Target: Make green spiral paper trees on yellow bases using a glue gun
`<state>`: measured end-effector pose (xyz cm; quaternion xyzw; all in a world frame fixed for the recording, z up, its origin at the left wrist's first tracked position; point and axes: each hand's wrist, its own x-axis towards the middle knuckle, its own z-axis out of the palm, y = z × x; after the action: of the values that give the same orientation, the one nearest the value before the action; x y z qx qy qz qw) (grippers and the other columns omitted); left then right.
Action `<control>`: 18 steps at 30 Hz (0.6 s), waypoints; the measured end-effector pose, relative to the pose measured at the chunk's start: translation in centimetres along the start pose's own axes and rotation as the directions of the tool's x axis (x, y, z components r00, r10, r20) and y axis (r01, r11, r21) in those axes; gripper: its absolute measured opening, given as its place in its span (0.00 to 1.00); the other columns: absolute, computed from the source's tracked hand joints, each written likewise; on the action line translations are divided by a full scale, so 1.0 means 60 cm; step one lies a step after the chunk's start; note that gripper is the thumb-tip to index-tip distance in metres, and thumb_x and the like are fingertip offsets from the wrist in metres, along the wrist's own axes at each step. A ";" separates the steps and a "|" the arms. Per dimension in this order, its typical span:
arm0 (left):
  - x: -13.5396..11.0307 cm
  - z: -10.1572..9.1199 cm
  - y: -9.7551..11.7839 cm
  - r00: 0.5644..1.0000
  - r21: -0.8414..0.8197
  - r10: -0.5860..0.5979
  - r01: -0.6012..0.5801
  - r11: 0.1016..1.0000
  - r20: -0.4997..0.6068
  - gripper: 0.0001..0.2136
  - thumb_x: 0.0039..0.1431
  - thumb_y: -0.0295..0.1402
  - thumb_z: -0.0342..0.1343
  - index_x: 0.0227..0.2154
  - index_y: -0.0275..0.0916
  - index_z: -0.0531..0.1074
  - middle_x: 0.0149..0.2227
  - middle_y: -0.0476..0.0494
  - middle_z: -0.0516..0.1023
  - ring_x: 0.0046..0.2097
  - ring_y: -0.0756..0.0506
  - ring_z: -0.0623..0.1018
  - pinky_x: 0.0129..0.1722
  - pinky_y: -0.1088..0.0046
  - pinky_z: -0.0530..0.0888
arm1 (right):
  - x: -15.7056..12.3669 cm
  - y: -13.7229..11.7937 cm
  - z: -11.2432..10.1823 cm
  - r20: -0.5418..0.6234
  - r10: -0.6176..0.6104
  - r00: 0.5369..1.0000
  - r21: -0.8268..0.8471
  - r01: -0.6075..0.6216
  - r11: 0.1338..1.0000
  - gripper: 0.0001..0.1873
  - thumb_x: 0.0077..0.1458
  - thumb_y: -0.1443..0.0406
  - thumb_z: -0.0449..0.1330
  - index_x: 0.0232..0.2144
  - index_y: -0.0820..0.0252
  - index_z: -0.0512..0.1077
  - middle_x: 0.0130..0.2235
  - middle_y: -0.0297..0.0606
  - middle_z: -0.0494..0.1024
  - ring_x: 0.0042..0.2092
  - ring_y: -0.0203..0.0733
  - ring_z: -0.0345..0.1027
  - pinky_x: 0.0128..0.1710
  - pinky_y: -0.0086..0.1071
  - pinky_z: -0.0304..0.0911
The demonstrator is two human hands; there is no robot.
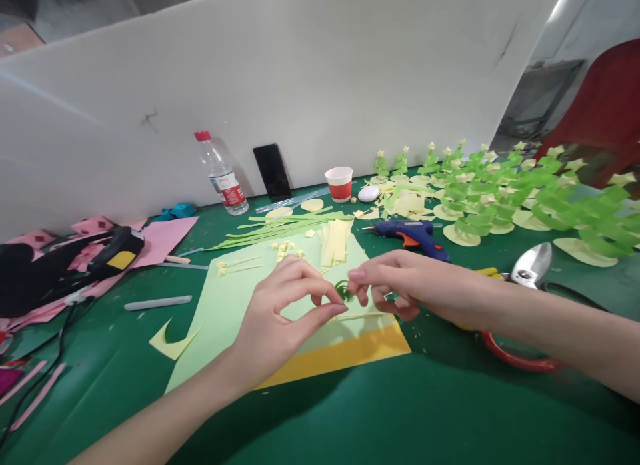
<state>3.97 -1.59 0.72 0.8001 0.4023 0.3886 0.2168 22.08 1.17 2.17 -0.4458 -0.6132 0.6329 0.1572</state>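
My left hand (pixel 287 305) hovers over the pale green sheet (pixel 200 338), thumb and forefinger pinched; what sits between the tips is too small to name. Close by, my right hand (pixel 395 281) is also pinched, its thumb and forefinger almost meeting the left fingertips. A small dark green coil (pixel 343 290) shows between the two hands; I cannot tell which hand, if either, grips it. Beneath the fingers lies a thin pale yellow strip (pixel 363 315). Beyond them are a stack of pale yellow strips (pixel 336 243) and small folded paper stars (pixel 287 248).
Scissors (pixel 533 265) and a blue glue gun (pixel 415 235) lie right. Several green paper trees with star tops (pixel 493 185) crowd the back right. A bottle (pixel 225 181), phone (pixel 273 173) and paper cup (pixel 339 183) line the white board. Pink paper (pixel 167 239) is left.
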 end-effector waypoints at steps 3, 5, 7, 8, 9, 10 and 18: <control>0.001 0.001 0.000 0.999 -0.036 -0.046 0.046 0.998 -0.001 0.04 0.50 0.28 0.56 0.22 0.42 0.70 0.24 0.51 0.68 0.29 0.49 0.67 0.32 0.71 0.65 | -0.002 -0.001 0.002 0.078 -0.032 0.996 0.040 0.029 0.999 0.15 0.46 0.55 0.57 0.30 0.61 0.68 0.24 0.29 0.59 0.23 0.27 0.47 0.20 0.25 0.46; 0.001 0.002 0.000 0.995 -0.089 -0.096 0.096 0.991 0.006 0.04 0.51 0.28 0.55 0.22 0.41 0.69 0.25 0.51 0.68 0.30 0.50 0.68 0.32 0.72 0.65 | -0.002 0.000 0.004 0.114 -0.093 0.989 0.119 0.080 0.990 0.16 0.47 0.59 0.58 0.39 0.58 0.66 0.26 0.29 0.60 0.23 0.26 0.49 0.21 0.24 0.48; 0.001 0.003 0.000 0.993 -0.127 -0.120 0.122 0.984 0.021 0.05 0.52 0.28 0.54 0.23 0.41 0.68 0.26 0.52 0.68 0.31 0.50 0.68 0.32 0.73 0.65 | -0.002 0.002 0.005 0.117 -0.162 0.980 0.167 0.142 0.976 0.16 0.48 0.63 0.58 0.42 0.56 0.65 0.29 0.29 0.62 0.24 0.26 0.51 0.22 0.24 0.49; 0.001 0.003 0.000 0.992 -0.134 -0.121 0.123 0.983 0.026 0.05 0.52 0.28 0.54 0.23 0.41 0.68 0.27 0.52 0.68 0.31 0.50 0.68 0.33 0.74 0.65 | -0.001 0.004 0.006 0.107 -0.184 0.977 0.171 0.164 0.972 0.14 0.48 0.64 0.58 0.40 0.56 0.66 0.29 0.29 0.62 0.24 0.26 0.51 0.22 0.24 0.50; 0.000 0.004 0.000 0.993 -0.135 -0.116 0.119 0.984 0.026 0.04 0.52 0.28 0.53 0.23 0.41 0.68 0.27 0.52 0.68 0.31 0.50 0.68 0.33 0.74 0.65 | -0.001 0.005 0.007 0.092 -0.195 0.977 0.168 0.178 0.970 0.12 0.48 0.65 0.57 0.38 0.58 0.67 0.27 0.29 0.62 0.24 0.26 0.52 0.22 0.24 0.50; 0.000 0.004 0.000 0.994 -0.132 -0.108 0.110 0.985 0.026 0.04 0.52 0.28 0.54 0.24 0.41 0.67 0.27 0.52 0.67 0.32 0.50 0.68 0.33 0.74 0.65 | 0.000 0.006 0.007 0.075 -0.195 0.978 0.162 0.181 0.970 0.10 0.49 0.64 0.57 0.36 0.59 0.68 0.25 0.28 0.61 0.24 0.26 0.52 0.22 0.24 0.50; -0.003 0.009 0.001 0.991 -0.089 -0.136 0.135 0.987 0.002 0.05 0.47 0.28 0.57 0.27 0.41 0.66 0.28 0.51 0.66 0.33 0.49 0.67 0.34 0.72 0.65 | 0.001 0.010 0.014 0.068 -0.178 0.982 0.162 0.165 0.973 0.08 0.45 0.62 0.60 0.24 0.62 0.68 0.19 0.27 0.59 0.23 0.27 0.51 0.22 0.24 0.49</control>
<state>4.38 -1.79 0.36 0.7596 0.4383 0.3923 0.2774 21.62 0.55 1.48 -0.3510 -0.6043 0.6805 0.2202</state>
